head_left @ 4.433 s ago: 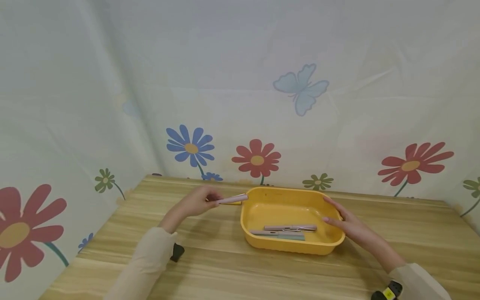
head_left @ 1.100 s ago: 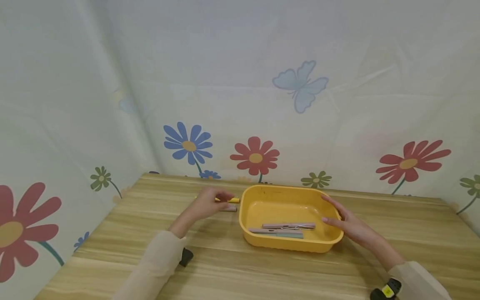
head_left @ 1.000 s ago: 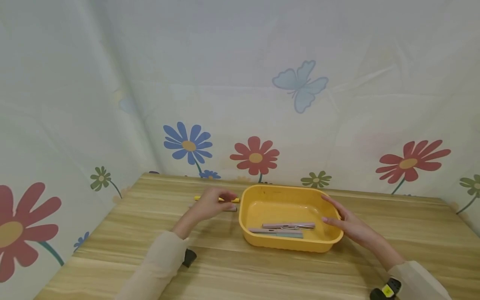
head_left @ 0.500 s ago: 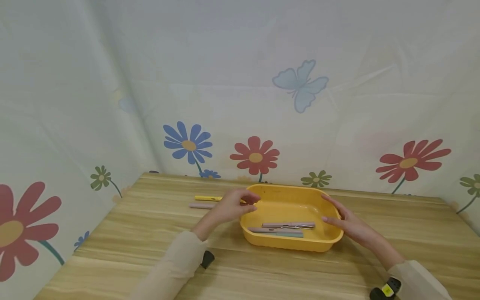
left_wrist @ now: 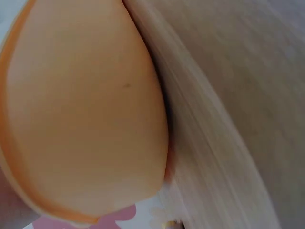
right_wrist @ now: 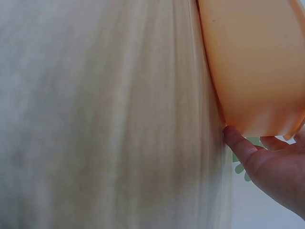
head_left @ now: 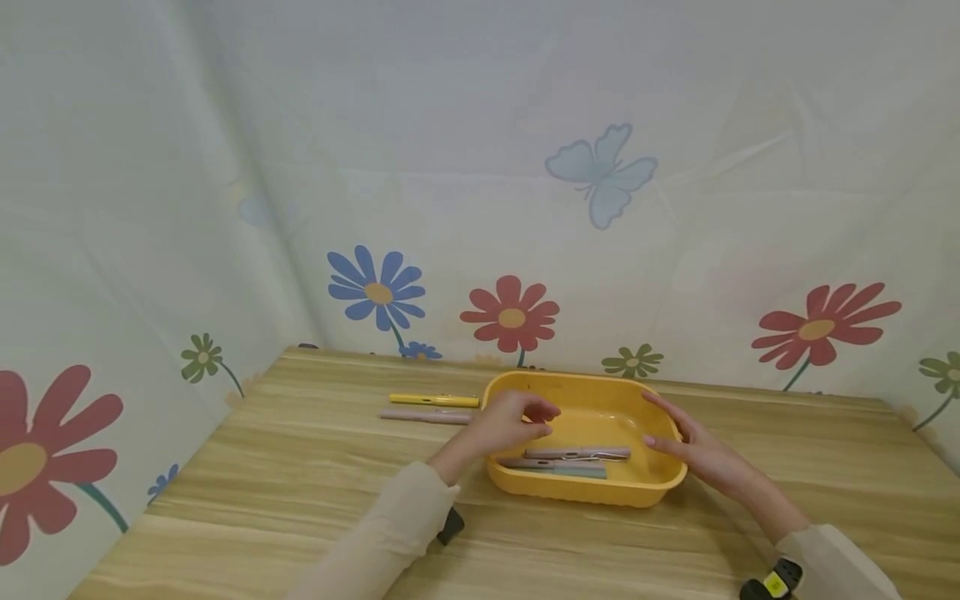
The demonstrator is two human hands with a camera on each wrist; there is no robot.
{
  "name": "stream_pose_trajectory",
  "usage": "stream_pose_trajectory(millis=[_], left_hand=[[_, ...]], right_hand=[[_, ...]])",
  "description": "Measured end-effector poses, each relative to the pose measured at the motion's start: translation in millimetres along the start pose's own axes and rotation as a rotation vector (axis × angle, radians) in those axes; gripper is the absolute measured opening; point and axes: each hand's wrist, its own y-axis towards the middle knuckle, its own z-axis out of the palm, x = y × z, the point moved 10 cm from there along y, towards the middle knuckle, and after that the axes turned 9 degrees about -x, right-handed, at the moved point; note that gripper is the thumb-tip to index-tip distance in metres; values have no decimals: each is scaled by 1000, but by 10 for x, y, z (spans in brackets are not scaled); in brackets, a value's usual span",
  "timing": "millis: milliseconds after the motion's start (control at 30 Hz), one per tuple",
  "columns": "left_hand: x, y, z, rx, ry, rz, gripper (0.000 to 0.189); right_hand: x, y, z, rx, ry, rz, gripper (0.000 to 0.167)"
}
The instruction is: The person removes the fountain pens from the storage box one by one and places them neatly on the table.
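- Head: left hand (head_left: pixel 513 423), fingers loose and seemingly empty, has left the slim pale-pink pen (head_left: pixel 426 414) and slim yellow pen (head_left: pixel 433 400) behind it; pinkish and grey-green pens (head_left: pixel 577 452) sit under its fingertips. Pink one's put down, I'd guess. Right hand (head_left: pixel 708 454) grips the yellow plastic tray (head_left: pixel 577 490).
- Left wrist: no fingertips, can't tell.
- Right wrist: fingers against tray.

1. Ahead of you hangs a pale backdrop sheet (head_left: pixel 480 192), creased toward the right.
2. On your left, a soft vertical fold (head_left: pixel 232 158) runs down it.
3. You see a light-blue butterfly (head_left: pixel 602 179) printed above a blue daisy (head_left: pixel 378 292), a red daisy (head_left: pixel 512 317) and small green flower (head_left: pixel 632 362).
4. A bigger red flower (head_left: pixel 22 465) sits at your far left.
5. Before you lies a wood-grain tabletop (head_left: pixel 300 433), streaked light brown, its far edge along the sheet.
6. Your light is soft and rather dim.
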Motion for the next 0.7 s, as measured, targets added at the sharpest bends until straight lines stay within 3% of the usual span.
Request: stream_pose_trajectory(millis=[300,533,700], left_hand=[[15,48,238,98,8,-51,23],[55,56,382,189,97,-81,22],[45,66,437,226,188,-50,20]], right_hand=[[-9,-6,-2,-2,-5,9,70],[-9,-7,-2,1,-7,12,71],[-27,5,1,2,-6,16,70]])
